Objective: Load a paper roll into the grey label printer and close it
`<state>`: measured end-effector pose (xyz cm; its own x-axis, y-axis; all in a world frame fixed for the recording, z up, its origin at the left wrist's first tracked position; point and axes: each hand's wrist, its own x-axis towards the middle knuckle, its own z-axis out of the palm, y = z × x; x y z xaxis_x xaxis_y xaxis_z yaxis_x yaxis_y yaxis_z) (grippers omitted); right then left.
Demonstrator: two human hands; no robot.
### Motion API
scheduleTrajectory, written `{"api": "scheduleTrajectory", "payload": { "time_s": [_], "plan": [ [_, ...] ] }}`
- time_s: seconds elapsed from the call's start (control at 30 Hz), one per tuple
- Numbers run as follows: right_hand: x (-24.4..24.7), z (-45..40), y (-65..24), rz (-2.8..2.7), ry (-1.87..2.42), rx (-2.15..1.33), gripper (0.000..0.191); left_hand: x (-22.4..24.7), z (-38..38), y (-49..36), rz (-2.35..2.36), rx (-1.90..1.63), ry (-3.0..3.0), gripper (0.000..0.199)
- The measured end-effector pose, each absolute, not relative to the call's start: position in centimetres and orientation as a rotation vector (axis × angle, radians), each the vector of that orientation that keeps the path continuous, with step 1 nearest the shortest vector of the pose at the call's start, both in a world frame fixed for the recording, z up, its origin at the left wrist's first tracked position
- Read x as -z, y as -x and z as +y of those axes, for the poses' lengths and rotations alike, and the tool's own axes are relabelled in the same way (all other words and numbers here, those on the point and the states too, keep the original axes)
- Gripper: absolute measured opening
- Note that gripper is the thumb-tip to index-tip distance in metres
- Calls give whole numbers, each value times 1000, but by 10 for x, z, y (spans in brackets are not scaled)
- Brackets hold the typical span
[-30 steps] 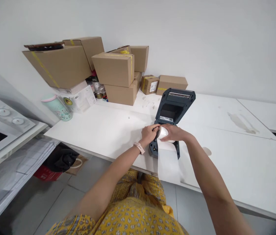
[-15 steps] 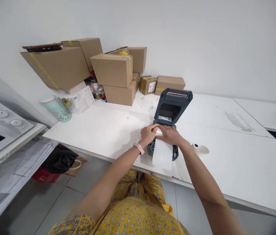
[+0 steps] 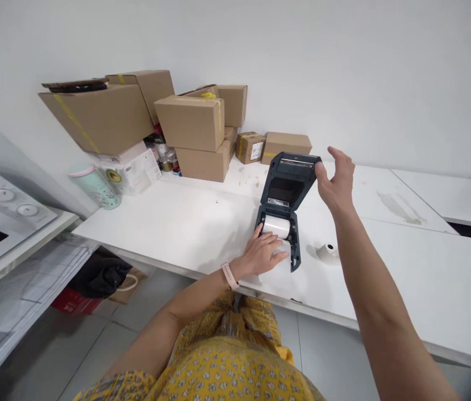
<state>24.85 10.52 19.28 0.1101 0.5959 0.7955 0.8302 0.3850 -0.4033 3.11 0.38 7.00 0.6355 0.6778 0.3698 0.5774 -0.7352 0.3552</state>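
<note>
A dark label printer (image 3: 296, 245) stands on the white table with its lid (image 3: 291, 181) raised. Inside its body lies a white paper roll (image 3: 277, 226), and a strip of paper runs from it toward the table's front. My left hand (image 3: 261, 252), wearing a pink wristband, lies over this strip with its fingers spread, just in front of the roll. Up at the lid's top right corner is my right hand (image 3: 338, 181), thumb touching the edge and the other fingers apart. To the printer's right sits a small white roll (image 3: 328, 252).
Cardboard boxes (image 3: 189, 122) are stacked at the back left, with two smaller ones (image 3: 287, 146) behind the printer. A mint tumbler (image 3: 97, 186) stands at the table's left end, near a white microwave (image 3: 9, 206). The table's front edge runs close to my body.
My right hand has left the roll and moved up to the lid's corner. My left hand has moved down from the roll onto the paper strip, uncovering the roll.
</note>
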Motion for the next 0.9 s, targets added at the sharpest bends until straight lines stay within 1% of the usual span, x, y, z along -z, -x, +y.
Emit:
{"api": "scheduleTrajectory", "payload": {
  "time_s": [0.1,0.2,0.33,0.4,0.5,0.6,0.77,0.9],
  "plan": [
    [-195,112,-240,-1565,1267,261,47,-65,-13,-23,984,-670,-2710,58],
    [-180,91,-223,-1535,1193,249,41,-59,-27,-15,961,-600,-2725,72],
    [-133,42,-207,-1562,1215,79,29,-55,-39,-8,928,-565,-2744,90],
    [-104,17,-207,-1672,1242,-85,24,-55,-43,-4,889,-551,-2779,93],
    [-66,-15,-214,-1813,1274,-259,23,-55,-45,2,861,-532,-2833,85],
    [-45,-40,-220,-1888,1301,-282,26,-55,-44,5,893,-535,-2864,69],
    [-38,-66,-210,-1918,1325,-172,29,-55,-36,9,923,-576,-2879,49],
    [-36,-74,-200,-1925,1328,-112,31,-59,-28,13,871,-560,-2924,42]
  ]
}}
